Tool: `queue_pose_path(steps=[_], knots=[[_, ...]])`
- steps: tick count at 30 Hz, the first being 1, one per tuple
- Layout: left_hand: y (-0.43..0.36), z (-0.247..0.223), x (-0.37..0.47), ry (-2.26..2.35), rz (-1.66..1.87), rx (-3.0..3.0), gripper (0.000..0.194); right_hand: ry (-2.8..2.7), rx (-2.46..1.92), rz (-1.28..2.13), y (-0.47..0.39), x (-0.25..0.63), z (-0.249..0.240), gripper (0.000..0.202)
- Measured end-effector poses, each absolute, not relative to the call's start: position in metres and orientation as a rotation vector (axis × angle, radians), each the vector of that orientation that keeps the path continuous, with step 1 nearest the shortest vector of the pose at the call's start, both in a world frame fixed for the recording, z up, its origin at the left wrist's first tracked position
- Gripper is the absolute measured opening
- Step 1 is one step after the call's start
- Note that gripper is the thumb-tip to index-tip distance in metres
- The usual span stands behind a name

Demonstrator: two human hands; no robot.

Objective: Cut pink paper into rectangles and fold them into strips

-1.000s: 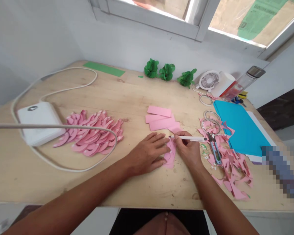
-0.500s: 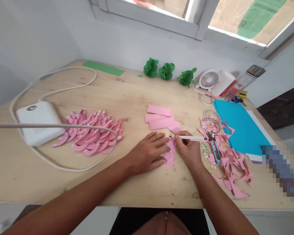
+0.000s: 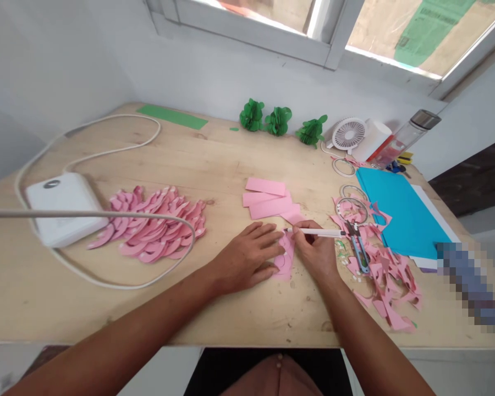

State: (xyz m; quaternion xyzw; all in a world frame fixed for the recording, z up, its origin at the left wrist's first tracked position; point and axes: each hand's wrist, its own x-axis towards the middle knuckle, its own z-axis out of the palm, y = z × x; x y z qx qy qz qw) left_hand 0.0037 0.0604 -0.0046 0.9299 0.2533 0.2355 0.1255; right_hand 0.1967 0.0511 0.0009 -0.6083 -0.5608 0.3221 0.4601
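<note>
My left hand (image 3: 249, 257) lies flat with fingers stretched out, pressing the left side of a small pink paper piece (image 3: 286, 264) onto the table. Curved outlines show on that paper. Closed around a white pen (image 3: 319, 232), my right hand (image 3: 314, 247) rests at the paper's upper right. The pen lies nearly level, its dark tip pointing left at the paper's top edge, close to my left fingertips. Just beyond both hands are several overlapping pink paper strips (image 3: 268, 198). Part of the marked paper is hidden under my left fingers.
Left lie a heap of cut pink petals (image 3: 160, 223), a white power bank (image 3: 66, 206) and its looping cable (image 3: 127, 286). Right are pink scraps (image 3: 390, 280), blue-handled snips (image 3: 361, 250) and a blue folder (image 3: 400, 212). Green paper shapes (image 3: 278, 121) and a fan (image 3: 348, 135) stand behind.
The whole view has shifted slightly. Both hands, the pen and the pink paper keep nearly the same places relative to each other.
</note>
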Motion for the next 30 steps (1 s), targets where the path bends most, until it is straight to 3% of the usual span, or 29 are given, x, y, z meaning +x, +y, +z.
queue_pose_path(steps=[30], knots=[[0.0603,-0.0042,0.0039,0.742,0.666,2.705,0.027,-1.363,-1.554,0.728,0.0472,0.1972,0.0050,0.015]])
